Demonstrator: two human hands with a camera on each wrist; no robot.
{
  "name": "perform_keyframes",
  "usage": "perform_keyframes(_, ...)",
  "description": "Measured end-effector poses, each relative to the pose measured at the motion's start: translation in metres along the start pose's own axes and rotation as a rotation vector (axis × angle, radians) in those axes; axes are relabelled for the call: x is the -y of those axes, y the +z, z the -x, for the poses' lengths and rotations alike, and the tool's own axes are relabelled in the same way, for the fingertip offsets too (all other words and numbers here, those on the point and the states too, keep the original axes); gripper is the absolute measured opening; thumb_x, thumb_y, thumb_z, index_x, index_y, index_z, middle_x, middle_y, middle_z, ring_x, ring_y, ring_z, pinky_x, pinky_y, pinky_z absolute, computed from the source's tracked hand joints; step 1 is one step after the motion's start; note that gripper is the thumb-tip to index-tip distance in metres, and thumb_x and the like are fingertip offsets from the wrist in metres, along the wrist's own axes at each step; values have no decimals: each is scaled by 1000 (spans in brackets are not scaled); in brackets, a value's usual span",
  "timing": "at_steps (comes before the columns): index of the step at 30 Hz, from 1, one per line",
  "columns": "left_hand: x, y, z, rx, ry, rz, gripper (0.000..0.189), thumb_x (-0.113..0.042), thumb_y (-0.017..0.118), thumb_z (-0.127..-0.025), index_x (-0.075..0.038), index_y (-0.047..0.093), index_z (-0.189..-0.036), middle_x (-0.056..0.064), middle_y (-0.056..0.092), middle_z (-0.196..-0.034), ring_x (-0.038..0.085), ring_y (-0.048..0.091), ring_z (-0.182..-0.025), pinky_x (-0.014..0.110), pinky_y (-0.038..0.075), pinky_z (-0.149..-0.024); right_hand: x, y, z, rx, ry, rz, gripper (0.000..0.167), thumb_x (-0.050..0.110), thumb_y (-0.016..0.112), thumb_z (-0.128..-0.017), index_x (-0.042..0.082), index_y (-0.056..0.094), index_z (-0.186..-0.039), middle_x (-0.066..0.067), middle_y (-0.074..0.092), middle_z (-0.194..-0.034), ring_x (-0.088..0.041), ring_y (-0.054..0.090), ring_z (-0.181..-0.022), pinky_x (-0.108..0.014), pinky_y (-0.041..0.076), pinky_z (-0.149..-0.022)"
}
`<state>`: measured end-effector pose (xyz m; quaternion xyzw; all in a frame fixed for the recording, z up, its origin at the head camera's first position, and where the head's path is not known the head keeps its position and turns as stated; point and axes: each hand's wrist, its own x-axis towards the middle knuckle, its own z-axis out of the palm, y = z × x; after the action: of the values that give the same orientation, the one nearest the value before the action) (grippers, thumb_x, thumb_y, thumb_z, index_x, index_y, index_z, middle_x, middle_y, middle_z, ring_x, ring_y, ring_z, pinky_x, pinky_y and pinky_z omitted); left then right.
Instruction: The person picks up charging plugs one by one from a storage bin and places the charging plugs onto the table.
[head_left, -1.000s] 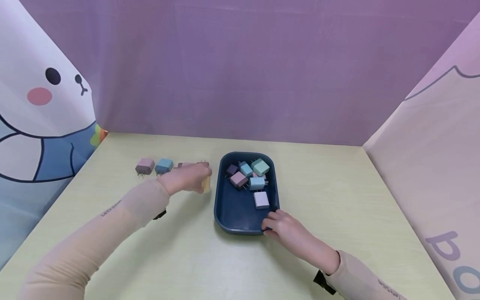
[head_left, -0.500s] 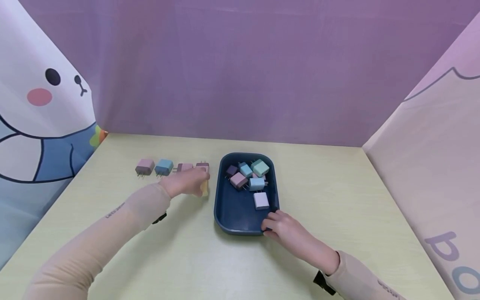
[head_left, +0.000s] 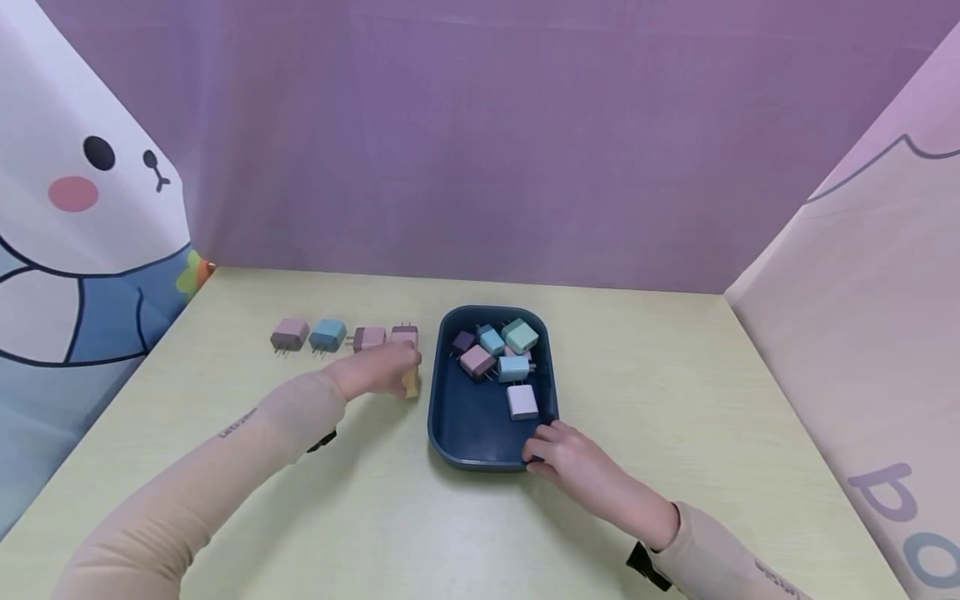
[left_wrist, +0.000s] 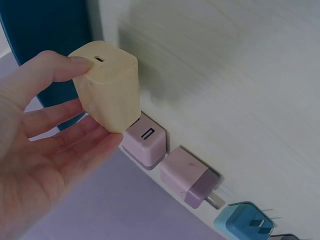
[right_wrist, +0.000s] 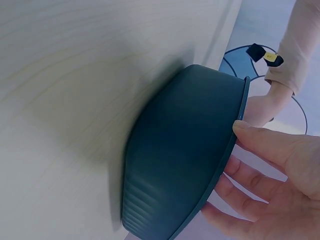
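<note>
My left hand (head_left: 378,367) pinches a yellow charger plug (left_wrist: 110,87) between thumb and fingers, just left of the tray. In the left wrist view its small port faces up, and it hides part of a pink plug (left_wrist: 147,142) behind it. My right hand (head_left: 573,462) holds the near right corner of a dark blue tray (head_left: 468,461), thumb outside and fingers over the rim. Inside the tray lie several charger plugs, among them a white one (head_left: 522,402), a light blue one (head_left: 513,368) and a mint green one (head_left: 521,335).
Left of the tray, a row of plugs stands on the pale table (head_left: 637,375): a mauve plug (head_left: 289,334), a blue plug (head_left: 327,335) and two pink ones, including a pink plug with prongs leftward (head_left: 369,338). A purple curtain (head_left: 480,150) hangs behind.
My left hand has drawn slightly nearer to me with the yellow charger plug, uncovering more of the two pink plugs. The right hand and the tray stay where they were.
</note>
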<state>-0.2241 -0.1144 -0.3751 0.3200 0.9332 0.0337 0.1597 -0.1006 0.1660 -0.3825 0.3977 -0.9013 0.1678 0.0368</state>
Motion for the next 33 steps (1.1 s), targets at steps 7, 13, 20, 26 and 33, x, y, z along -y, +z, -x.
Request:
perform_keyframes(7,1,3,0,15,1,-27,37,-5,73,-66,5,58,-98,17,55,-94,21,56,-79,30,48,-71,0,-1,0,4,10,-6,8,7,68,-75,13,63,-78,5,55,-76,-9,45,-69,-19,42,-60)
perform_keyframes(13,3,7,1,41,-9,-34,39,-4,72,-66,5,58,-101,18,54,-99,18,52,-73,27,48,-65,0,0,0,9,13,-1,8,7,68,-75,13,63,-78,5,55,-76,-9,45,-69,-19,42,-60)
perform_keyframes(20,7,11,0,41,1,-21,38,-1,70,-65,4,58,-101,19,54,-102,17,50,-70,25,46,-62,0,-1,0,11,7,-8,8,7,67,-75,13,63,-78,6,55,-76,-9,45,-68,-19,41,-60)
perform_keyframes(26,7,12,-1,38,-3,-5,37,0,70,-65,4,59,-99,19,54,-102,17,50,-69,25,46,-61,0,0,0,15,22,-1,7,8,67,-75,13,63,-79,5,55,-76,-9,45,-69,-19,42,-61)
perform_keyframes(33,8,15,-3,40,10,-39,31,-1,70,-65,2,60,-94,15,56,-96,16,49,-67,26,45,-61,0,0,0,-1,6,-7,9,7,68,-75,13,63,-78,5,56,-76,-9,46,-69,-19,42,-60)
